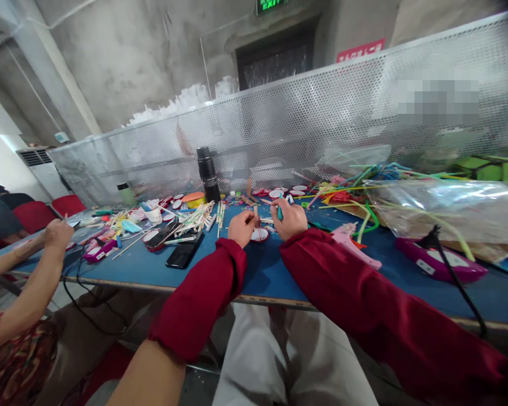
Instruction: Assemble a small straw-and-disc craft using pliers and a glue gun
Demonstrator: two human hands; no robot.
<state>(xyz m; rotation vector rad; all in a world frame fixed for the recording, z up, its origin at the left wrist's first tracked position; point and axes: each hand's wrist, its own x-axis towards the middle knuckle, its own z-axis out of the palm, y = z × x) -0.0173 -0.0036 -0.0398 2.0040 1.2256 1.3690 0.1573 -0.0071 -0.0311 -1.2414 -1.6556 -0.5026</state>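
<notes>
My left hand [240,228] is closed, its thumb and fingertips pinching a small tan strip [256,213] that stands upright. In my right hand [291,220] is a slim teal pen-like tool [280,210], gripped with the fingers curled round it; its exact kind is too small to make out. Just below and between the two hands, a small white round piece with a red rim [259,235] lies on the blue table [262,270]. Pale bits lie beside it, partly hidden by the fingers.
Left of my hands are a black phone [185,251], a pile of patterned paper sticks [198,219] and a black bottle [207,175]. A purple device with a cable [440,260] and plastic bags [452,208] lie right. Another person's hand [59,232] works at far left.
</notes>
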